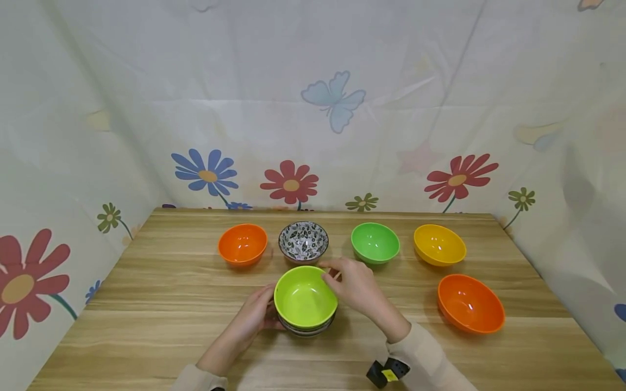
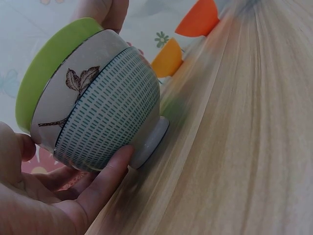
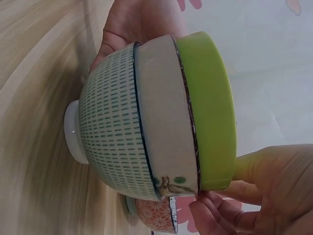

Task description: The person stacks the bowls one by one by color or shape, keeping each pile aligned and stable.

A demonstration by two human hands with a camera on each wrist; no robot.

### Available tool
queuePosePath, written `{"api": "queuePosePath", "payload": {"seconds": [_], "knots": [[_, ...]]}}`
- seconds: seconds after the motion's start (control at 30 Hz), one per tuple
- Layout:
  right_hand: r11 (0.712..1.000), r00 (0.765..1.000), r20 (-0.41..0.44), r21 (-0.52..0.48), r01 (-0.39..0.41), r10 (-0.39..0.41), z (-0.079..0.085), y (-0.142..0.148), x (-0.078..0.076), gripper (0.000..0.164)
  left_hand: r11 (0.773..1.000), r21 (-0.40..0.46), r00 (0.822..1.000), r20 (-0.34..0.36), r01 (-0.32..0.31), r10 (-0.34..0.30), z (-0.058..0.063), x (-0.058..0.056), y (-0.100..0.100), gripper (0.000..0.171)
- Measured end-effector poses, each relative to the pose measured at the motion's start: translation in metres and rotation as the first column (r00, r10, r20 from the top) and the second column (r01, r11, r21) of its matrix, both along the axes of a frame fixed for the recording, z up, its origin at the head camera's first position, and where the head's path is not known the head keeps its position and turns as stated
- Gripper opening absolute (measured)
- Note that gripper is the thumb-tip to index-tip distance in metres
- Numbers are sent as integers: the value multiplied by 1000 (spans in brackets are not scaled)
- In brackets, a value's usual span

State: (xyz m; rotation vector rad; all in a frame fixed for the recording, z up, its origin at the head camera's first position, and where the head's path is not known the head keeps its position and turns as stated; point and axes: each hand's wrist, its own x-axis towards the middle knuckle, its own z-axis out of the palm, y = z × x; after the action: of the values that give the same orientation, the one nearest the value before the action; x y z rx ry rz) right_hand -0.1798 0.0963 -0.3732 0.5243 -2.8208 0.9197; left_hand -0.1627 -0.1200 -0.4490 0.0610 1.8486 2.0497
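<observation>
In the head view, a lime green bowl (image 1: 304,298) sits nested at the top of a stack in front of me. Under it, the left wrist view shows a white bowl with a brown leaf sprig (image 2: 51,117), set inside a footed bowl with green dashes (image 2: 115,105). My left hand (image 1: 251,314) holds the stack from the left, fingers curled round the dashed bowl's lower side near its foot, thumb higher up. At the far right of the rim, my right hand (image 1: 354,285) pinches the lime green bowl between thumb and fingers.
Behind the stack stand an orange bowl (image 1: 243,244), a black-and-white patterned bowl (image 1: 303,241), a green bowl (image 1: 375,243) and a yellow bowl (image 1: 439,244) in a row. A larger orange bowl (image 1: 470,304) is at the right on the wooden table (image 1: 146,304). A flowered curtain surrounds the table.
</observation>
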Motion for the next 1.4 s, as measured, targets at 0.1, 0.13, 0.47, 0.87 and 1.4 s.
{"api": "queuePosePath", "payload": {"seconds": [0.1, 0.13, 0.47, 0.87, 1.4], "knots": [[1000, 999, -18, 3, -28, 28, -2, 2, 0, 22, 1000, 1, 1000, 3, 1, -1, 0, 0, 0, 49], [999, 999, -28, 2, -40, 40, -2, 3, 1, 22, 1000, 2, 1000, 4, 0, 0, -1, 0, 0, 49], [985, 984, -86, -56, -160, 155, -9, 16, 5, 27, 1000, 7, 1000, 0, -3, 3, -1, 1, 0, 49], [979, 975, -140, -89, -184, 170, -14, 31, 11, 29, 1000, 11, 1000, -9, 4, -4, -3, 1, -1, 49], [990, 889, -438, 103, -101, 136, -23, 53, 16, 36, 1000, 11, 1000, -13, 3, -2, -2, 1, -1, 49]]}}
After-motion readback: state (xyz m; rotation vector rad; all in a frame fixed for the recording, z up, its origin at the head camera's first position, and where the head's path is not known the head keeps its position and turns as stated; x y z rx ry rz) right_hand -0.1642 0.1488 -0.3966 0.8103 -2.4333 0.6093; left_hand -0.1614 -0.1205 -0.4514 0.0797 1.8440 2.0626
